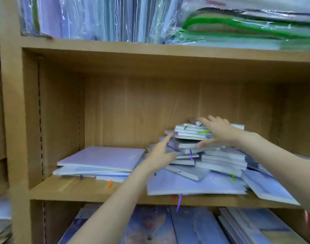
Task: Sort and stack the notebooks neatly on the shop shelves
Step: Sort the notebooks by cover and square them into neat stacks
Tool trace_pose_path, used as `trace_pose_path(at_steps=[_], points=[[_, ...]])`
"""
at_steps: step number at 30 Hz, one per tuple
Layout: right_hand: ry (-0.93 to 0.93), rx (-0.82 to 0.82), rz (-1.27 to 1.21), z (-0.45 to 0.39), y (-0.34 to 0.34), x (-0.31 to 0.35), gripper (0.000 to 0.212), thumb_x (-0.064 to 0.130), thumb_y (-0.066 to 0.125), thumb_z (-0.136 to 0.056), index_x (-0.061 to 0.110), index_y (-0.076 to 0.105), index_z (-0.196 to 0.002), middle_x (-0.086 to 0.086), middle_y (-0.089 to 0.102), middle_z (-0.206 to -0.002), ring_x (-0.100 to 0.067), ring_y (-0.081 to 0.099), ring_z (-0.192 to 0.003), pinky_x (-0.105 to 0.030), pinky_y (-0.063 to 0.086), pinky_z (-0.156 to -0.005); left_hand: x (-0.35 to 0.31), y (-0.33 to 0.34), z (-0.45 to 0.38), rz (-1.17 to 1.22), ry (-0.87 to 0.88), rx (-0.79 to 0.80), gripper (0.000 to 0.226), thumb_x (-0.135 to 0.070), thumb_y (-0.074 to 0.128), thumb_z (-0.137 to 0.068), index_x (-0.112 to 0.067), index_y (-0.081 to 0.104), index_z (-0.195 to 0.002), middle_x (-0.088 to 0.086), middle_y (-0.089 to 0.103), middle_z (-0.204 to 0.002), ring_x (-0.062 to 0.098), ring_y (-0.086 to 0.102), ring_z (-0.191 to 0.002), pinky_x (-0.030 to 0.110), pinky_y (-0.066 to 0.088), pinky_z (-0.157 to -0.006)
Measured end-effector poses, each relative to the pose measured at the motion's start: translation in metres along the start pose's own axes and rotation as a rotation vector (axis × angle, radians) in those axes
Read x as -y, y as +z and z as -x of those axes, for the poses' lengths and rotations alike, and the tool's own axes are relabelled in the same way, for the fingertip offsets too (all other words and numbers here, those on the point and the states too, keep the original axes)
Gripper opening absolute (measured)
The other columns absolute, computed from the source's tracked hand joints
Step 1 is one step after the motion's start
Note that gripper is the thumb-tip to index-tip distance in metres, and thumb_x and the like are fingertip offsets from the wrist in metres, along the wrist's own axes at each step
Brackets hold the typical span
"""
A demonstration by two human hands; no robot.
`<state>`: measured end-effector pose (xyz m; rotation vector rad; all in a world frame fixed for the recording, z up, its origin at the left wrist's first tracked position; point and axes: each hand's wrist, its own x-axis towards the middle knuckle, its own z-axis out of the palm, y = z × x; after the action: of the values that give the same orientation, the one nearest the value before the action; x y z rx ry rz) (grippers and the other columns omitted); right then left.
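Two bare hands reached into the middle compartment of a light brown wooden shelf unit (pixel 91 190). The right hand (pixel 219 133) gripped the top few books of a jumbled heap of small grey-white notebooks with coloured ribbon markers (pixel 208 155), fingers spread over the top and thumb curled underneath. The left hand (pixel 161 154) lay against the heap's left side with fingers straight, the forefinger touching a protruding notebook corner; it held nothing. The heap sat right of centre on one large pale lilac notebook (pixel 194 185) that overhung the shelf's front edge; blur prevented an exact count of the small ones. On the left lay a flat stack of about three large lilac notebooks (pixel 101 161), just apart from the heap. Bare board showed along the front edge on the left, and the compartment stood open above both piles. Plastic-wrapped stationery packs (pixel 115 18) filled the shelf above; blue-covered books (pixel 194 226) lay below.
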<state>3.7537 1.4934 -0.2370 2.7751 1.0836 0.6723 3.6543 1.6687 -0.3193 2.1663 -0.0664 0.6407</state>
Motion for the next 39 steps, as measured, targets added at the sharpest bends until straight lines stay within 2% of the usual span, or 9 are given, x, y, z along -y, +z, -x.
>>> trace_pose_path(at_steps=[4, 8, 15, 21, 26, 28, 30, 34, 39], points=[[-0.055, -0.036, -0.030, 0.003, 0.008, -0.009, 0.104, 0.067, 0.063, -0.069, 0.024, 0.010, -0.148, -0.008, 0.036, -0.135, -0.029, 0.033, -0.125, -0.038, 0.022, -0.104, 0.006, 0.006, -0.003, -0.016, 0.007, -0.027, 0.064, -0.001, 0.050, -0.087, -0.018, 0.027, -0.145, -0.001, 0.047, -0.116, -0.011, 0.035, -0.071, 0.008, 0.035, -0.067], [-0.116, -0.105, -0.014, 0.004, 0.013, -0.006, 0.109, 0.072, 0.061, -0.065, 0.025, 0.010, -0.148, 0.001, 0.031, -0.141, -0.023, 0.027, -0.131, -0.041, 0.016, -0.109, 0.007, 0.007, 0.003, -0.087, -0.006, -0.031, 0.065, -0.004, 0.049, -0.088, -0.021, 0.025, -0.146, -0.002, 0.037, -0.145, 0.004, 0.050, -0.095, 0.022, 0.038, -0.091], [-0.214, -0.189, -0.087, 0.016, 0.001, 0.013, 0.102, 0.067, 0.063, -0.069, 0.026, 0.013, -0.148, 0.003, 0.026, -0.146, -0.019, 0.020, -0.135, -0.038, 0.013, -0.111, 0.008, -0.004, 0.021, -0.180, 0.005, -0.190, 0.058, -0.003, 0.046, -0.089, -0.018, 0.032, -0.143, 0.002, 0.042, -0.142, 0.017, 0.039, -0.130, 0.027, 0.036, -0.099], [-0.515, -0.281, -0.262, 0.011, 0.002, 0.098, 0.073, 0.052, 0.062, -0.081, 0.016, 0.037, -0.139, -0.004, 0.042, -0.135, -0.021, 0.041, -0.122, -0.030, 0.031, -0.102, 0.055, -0.049, 0.073, -0.375, -0.095, -0.451, 0.046, -0.003, 0.047, -0.089, -0.012, 0.044, -0.134, 0.005, 0.050, -0.135, 0.025, 0.045, -0.122, 0.028, 0.033, -0.097], [-0.455, 0.143, -0.238, -0.020, 0.046, 0.188, 0.060, 0.046, 0.054, -0.090, 0.005, 0.042, -0.132, -0.013, 0.046, -0.133, -0.028, 0.045, -0.122, -0.034, 0.036, -0.098, 0.109, -0.103, 0.128, -0.675, -0.258, -0.481, 0.042, -0.015, 0.048, -0.092, -0.014, 0.040, -0.134, 0.004, 0.042, -0.138, 0.023, 0.039, -0.126, 0.032, 0.029, -0.100], [-0.395, 0.218, -0.213, -0.032, 0.062, 0.209, 0.053, 0.051, 0.054, -0.088, 0.004, 0.047, -0.112, -0.014, 0.052, -0.121, -0.028, 0.050, -0.108, -0.034, 0.039, -0.086, 0.125, -0.121, 0.143, -0.759, -0.309, -0.445, 0.042, -0.024, 0.041, -0.096, -0.015, 0.038, -0.136, -0.001, 0.032, -0.147, 0.021, 0.034, -0.131, 0.032, 0.024, -0.105], [-0.366, 0.196, -0.246, -0.040, 0.069, 0.225, 0.046, 0.053, 0.054, -0.087, 0.009, 0.043, -0.098, -0.009, 0.050, -0.105, -0.027, 0.049, -0.095, -0.032, 0.036, -0.073, 0.137, -0.131, 0.151, -0.771, -0.297, -0.430, 0.046, -0.034, 0.031, -0.095, -0.015, 0.041, -0.136, -0.001, 0.030, -0.149, 0.022, 0.034, -0.131, 0.032, 0.022, -0.108], [-0.371, 0.116, -0.243, -0.049, 0.075, 0.249, 0.060, 0.052, 0.055, -0.087, 0.003, 0.043, -0.121, -0.013, 0.048, -0.123, -0.028, 0.049, -0.110, -0.031, 0.035, -0.077, 0.150, -0.140, 0.159, -0.734, -0.322, -0.552, 0.071, -0.045, 0.017, -0.079, -0.009, 0.041, -0.135, 0.011, 0.028, -0.149, 0.027, 0.027, -0.136, 0.033, 0.014, -0.113], [-0.451, -0.109, -0.227, -0.058, 0.078, 0.297, 0.050, 0.043, 0.053, -0.091, 0.005, 0.046, -0.122, -0.014, 0.054, -0.122, -0.031, 0.053, -0.109, -0.034, 0.041, -0.079, 0.155, -0.142, 0.166, -0.785, -0.428, -0.535, 0.085, -0.055, 0.002, -0.078, -0.006, 0.009, -0.147, 0.010, 0.012, -0.156, 0.020, 0.004, -0.144, 0.029, -0.006, -0.115]])
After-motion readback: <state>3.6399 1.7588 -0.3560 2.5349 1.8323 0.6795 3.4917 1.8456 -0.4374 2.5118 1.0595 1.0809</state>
